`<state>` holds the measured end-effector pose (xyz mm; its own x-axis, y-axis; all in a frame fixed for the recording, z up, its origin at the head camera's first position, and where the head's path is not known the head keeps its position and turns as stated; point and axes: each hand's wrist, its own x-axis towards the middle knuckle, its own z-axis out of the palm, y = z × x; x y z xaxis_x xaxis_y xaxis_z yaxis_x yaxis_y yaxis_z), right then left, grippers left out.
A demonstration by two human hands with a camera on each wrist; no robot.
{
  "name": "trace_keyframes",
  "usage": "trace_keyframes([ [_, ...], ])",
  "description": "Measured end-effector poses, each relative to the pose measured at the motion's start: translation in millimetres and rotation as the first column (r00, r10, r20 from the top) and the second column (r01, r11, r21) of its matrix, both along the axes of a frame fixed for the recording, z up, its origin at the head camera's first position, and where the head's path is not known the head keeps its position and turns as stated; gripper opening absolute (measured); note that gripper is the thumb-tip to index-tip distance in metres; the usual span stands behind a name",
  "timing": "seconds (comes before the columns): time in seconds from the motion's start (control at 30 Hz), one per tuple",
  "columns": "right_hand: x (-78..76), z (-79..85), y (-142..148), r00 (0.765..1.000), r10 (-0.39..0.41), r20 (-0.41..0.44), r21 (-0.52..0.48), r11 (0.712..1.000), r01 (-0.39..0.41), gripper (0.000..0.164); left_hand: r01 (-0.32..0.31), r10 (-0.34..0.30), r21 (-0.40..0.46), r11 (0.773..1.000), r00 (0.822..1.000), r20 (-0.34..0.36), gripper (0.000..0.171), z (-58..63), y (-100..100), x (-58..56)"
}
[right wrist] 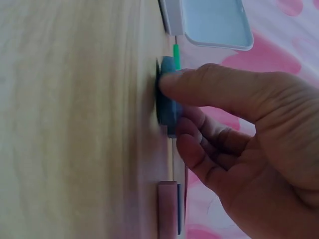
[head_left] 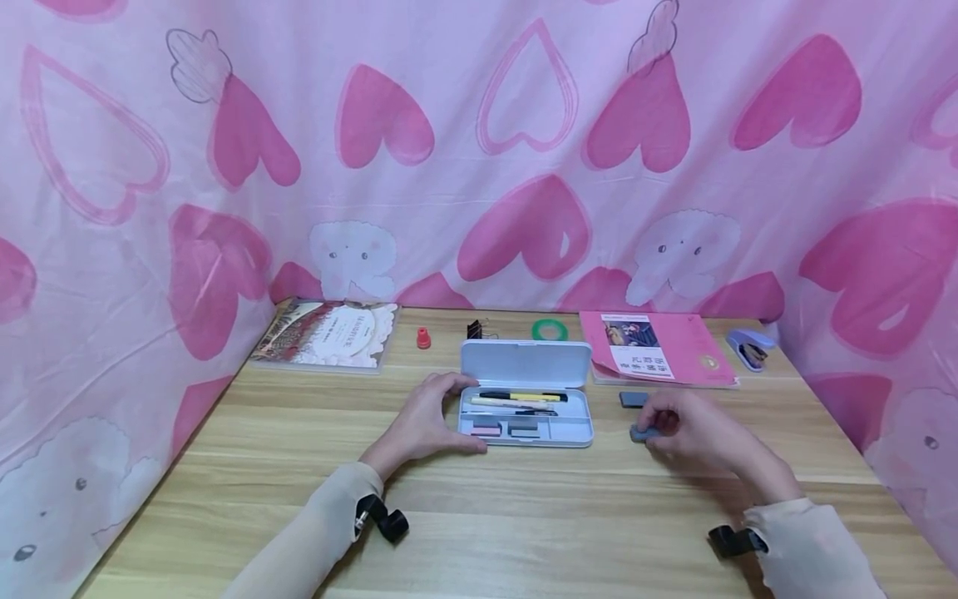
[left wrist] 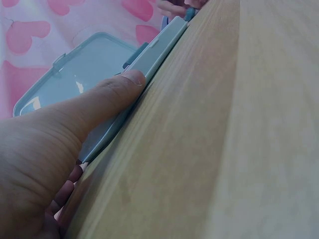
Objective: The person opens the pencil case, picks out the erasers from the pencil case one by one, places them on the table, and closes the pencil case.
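The left hand (head_left: 424,418), spread wide, holds the open pencil case (head_left: 570,429) by its left end; right of it, the right hand (head_left: 696,428) pinches a blue-grey block (right wrist: 167,112), perhaps an eraser

Left sleeve (head_left: 310,532): cream or pale beige, long, plain, softly creased, loose along the forearm, ending in a cuff at the wrist
Right sleeve (head_left: 816,553): the same pale cloth, its cuff puckered and wrinkled around the edge
Left wrist camera (head_left: 392,526): small, black, with a rounded end and a curved part meeting the cuff; a small silvery bit shows at its inner side
Right wrist camera (head_left: 732,542): also black and compact, blocky at one end, a slim part running to the cuff
Left hand (head_left: 425,423): bare, with a short nail on the thumb (left wrist: 112,94)
Right hand (head_left: 696,428): bare, fine creases across the knuckles of thumb and fingers (right wrist: 199,157)
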<state>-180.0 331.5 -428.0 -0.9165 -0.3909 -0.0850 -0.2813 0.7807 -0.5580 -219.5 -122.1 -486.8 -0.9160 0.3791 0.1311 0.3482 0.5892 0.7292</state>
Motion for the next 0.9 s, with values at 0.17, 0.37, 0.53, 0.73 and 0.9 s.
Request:
trace_keyframes([
  [0.17,0.5,0.0,-0.1,1.000,0.004,0.025,0.007,1.000,-0.004,0.026,0.006,-0.006,-0.002,1.000,1.000,-0.005,0.098,0.1,0.2,-0.3],
  [0.37,-3.7,6.2,-3.7,0.999,0.008,0.046,-0.018,1.000,-0.008,0.024,0.008,-0.008,0.001,1.000,1.000,0.009,0.098,1.4,0.1,0.5],
  [0.53,-10.7,23.1,-25.9,0.999,0.030,-0.032,-0.089,0.995,-0.033,0.026,0.000,0.000,0.001,1.000,1.000,0.017,0.098,0.6,-0.5,1.4],
  [0.73,-20.6,37.7,-71.6,0.990,0.079,-0.118,-0.157,0.983,-0.097,0.032,-0.005,0.005,-0.005,1.000,1.000,0.021,0.098,1.1,-1.0,2.2],
  [0.9,-27.8,33.0,-110.4,0.971,0.203,-0.127,-0.205,0.952,-0.226,0.032,-0.006,0.006,-0.008,1.000,1.000,0.008,0.099,2.2,0.7,1.8],
])
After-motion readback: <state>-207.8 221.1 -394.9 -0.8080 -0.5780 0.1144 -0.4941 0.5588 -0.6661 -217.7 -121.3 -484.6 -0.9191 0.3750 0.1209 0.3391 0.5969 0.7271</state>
